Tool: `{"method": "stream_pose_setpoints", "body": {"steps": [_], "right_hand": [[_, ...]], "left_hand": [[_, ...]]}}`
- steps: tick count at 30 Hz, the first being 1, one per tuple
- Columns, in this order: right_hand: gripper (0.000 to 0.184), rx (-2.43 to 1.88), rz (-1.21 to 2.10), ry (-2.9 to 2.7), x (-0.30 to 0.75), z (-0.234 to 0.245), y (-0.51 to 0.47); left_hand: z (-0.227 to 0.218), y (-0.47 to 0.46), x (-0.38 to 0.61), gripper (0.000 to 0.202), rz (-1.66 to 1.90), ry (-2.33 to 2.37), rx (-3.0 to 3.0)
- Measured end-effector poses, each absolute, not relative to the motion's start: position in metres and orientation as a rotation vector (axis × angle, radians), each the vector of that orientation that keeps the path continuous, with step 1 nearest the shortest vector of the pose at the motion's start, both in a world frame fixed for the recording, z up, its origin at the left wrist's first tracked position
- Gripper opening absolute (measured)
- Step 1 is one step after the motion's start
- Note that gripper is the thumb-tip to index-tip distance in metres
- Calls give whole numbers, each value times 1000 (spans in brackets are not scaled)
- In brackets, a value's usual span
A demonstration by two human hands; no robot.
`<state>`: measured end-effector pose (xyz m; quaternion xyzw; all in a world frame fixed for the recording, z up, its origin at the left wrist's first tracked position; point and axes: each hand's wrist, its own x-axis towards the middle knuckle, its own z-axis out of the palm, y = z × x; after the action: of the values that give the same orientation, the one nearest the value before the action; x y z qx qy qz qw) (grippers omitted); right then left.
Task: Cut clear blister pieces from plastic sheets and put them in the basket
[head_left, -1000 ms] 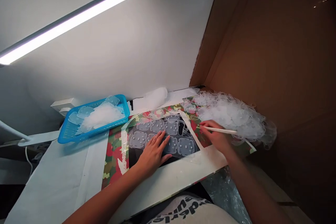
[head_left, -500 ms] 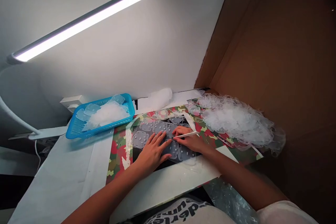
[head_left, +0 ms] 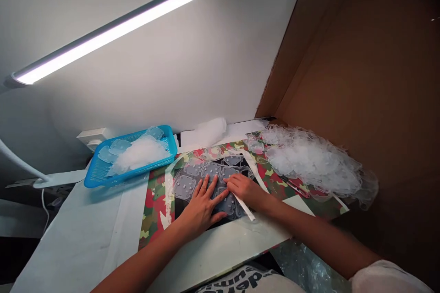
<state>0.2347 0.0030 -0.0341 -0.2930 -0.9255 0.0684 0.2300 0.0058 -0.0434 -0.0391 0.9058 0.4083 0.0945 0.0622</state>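
My left hand [head_left: 202, 203] lies with its fingers spread over a clear patterned sheet [head_left: 185, 186], pressing it down on a black surface. The sheet carries several rounded grey-looking shapes with small dots. Close beside it, my right hand [head_left: 245, 191] is closed around a slim white stick [head_left: 246, 210], whose free end points toward me. The stick's other end is hidden under the fingers, near the sheet. White strips [head_left: 252, 163] border the black area on the camouflage-patterned board [head_left: 154, 197].
A blue basket [head_left: 90, 176] with clear and whitish pieces stands at the left. On the right sits a big heap of clear plastic scraps [head_left: 316, 162], with a pink-handled tool [head_left: 298, 188] before it. Cardboard [head_left: 343, 78] rises at right; a lit tube lamp [head_left: 110, 32] hangs above.
The white stick in my right hand has swung from pointing right to pointing down toward me. My left hand has stayed flat on the sheet. The view has shifted slightly.
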Motion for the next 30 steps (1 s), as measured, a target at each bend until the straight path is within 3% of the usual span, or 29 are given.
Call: {"method": "stream_pose_setpoints", "body": {"steps": [3,8,12,16,23,30], "right_hand": [[22,-995,185,-2327,247,-25,12],[19,-1489,472,-1651,279,-11,19],[28,-1368,743,-1638,274,-8,-2],[26,-1220,972,-1769,253,5,-22],[26,-1237,1156,-1507,252,-4,24],[40,-1190,1396,-1524,246,-18,53]], "left_hand": [[-38,-45,5,61,290,1234,2711],[-26,-48,2,64,294,1218,2605],[-11,-27,17,53,494,1261,2308],[-9,19,45,66,562,1303,1782],[-19,43,59,24,625,1320,1805],[-17,25,56,17,717,1333,1956]]}}
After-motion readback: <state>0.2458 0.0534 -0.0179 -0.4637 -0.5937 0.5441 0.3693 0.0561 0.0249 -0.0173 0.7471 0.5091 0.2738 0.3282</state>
